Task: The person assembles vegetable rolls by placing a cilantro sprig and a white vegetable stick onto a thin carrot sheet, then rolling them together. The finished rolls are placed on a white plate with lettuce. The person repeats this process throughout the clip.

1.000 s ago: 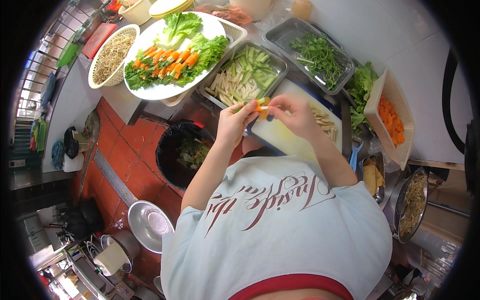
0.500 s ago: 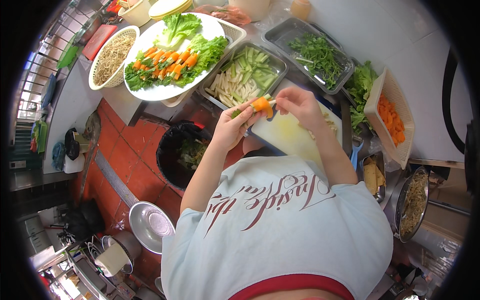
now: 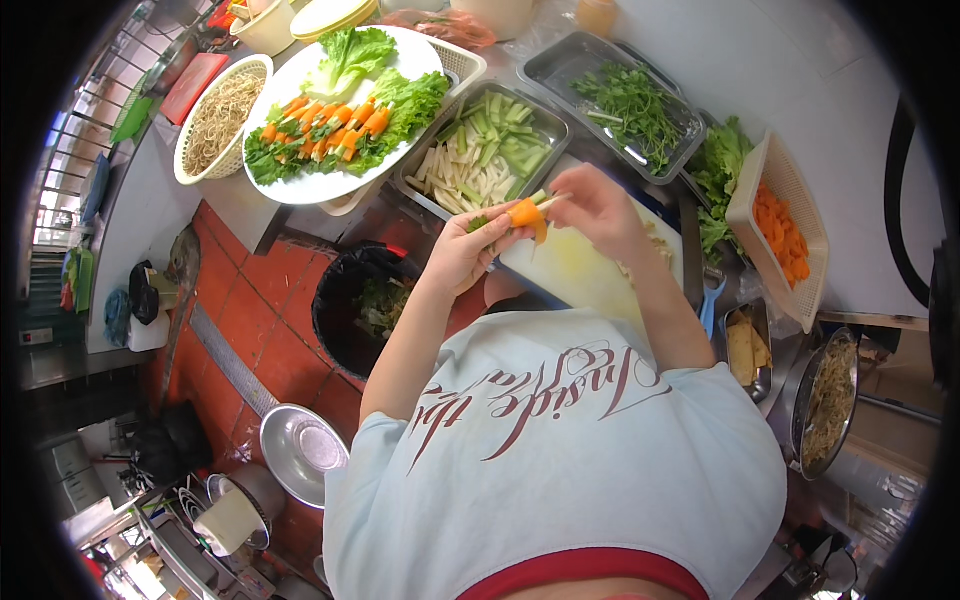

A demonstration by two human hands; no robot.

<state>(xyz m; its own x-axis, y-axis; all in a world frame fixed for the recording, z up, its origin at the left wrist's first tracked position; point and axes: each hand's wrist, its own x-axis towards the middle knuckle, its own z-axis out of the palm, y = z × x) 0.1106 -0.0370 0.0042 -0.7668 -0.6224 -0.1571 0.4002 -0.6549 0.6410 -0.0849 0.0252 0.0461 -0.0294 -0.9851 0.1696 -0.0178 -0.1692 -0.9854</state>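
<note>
Orange-wrapped roll (image 3: 524,212), near the board (image 3: 570,272), looks light, bendy and liable to unwind, so best pinched round its wrap. The left hand (image 3: 462,250) grips it; the right hand (image 3: 600,215) is at its pale tips (image 3: 553,202), contact unclear. Beyond: tray (image 3: 562,145), then plate (image 3: 285,92).

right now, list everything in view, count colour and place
plate: one, white, upper left
rolls: many, orange, on plate
lettuce: uncounted, green, plate and right
baskets: several, cream, upper left and right
carrot strips: many, orange, right basket
trays: several, grey, top centre
cut vegetables: many, green and white, nearer tray
herbs: one heap, green, farther tray
board: one, white, below hands
bin: one, black, centre left
bowl: one, silver, lower left
pan: one, grey, right
shirt: one, pale blue, bottom
left hand: one, centre, holding a roll
right hand: one, centre, blurred
</note>
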